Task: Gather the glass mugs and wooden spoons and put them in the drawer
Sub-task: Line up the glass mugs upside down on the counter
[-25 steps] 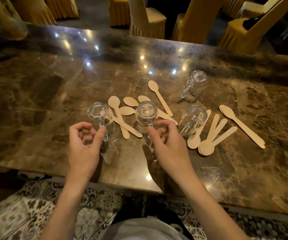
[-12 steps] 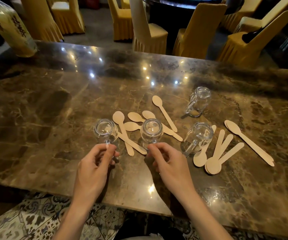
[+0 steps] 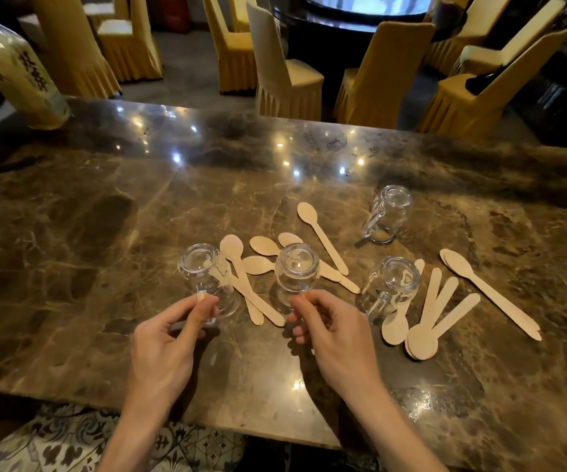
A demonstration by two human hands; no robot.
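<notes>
Left to right on the marble table (image 3: 71,233): left hand (image 3: 169,338), fingers pinching the handle of an inverted glass mug (image 3: 203,270); right hand (image 3: 333,332) likewise pinching a second mug (image 3: 296,269); 2 further mugs and scattered wooden spoons (image 3: 323,238) lie untouched.

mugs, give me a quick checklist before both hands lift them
1. Left hand pinching the left mug handle: ok.
2. Right hand pinching the middle mug handle: ok.
3. Spoons clear of the left mug: not ok, they lie against it.
4. Right mug clear of the right hand: ok.
5. Drawer in view: not ok.
6. Grip firm enough to lift: cannot tell.
</notes>
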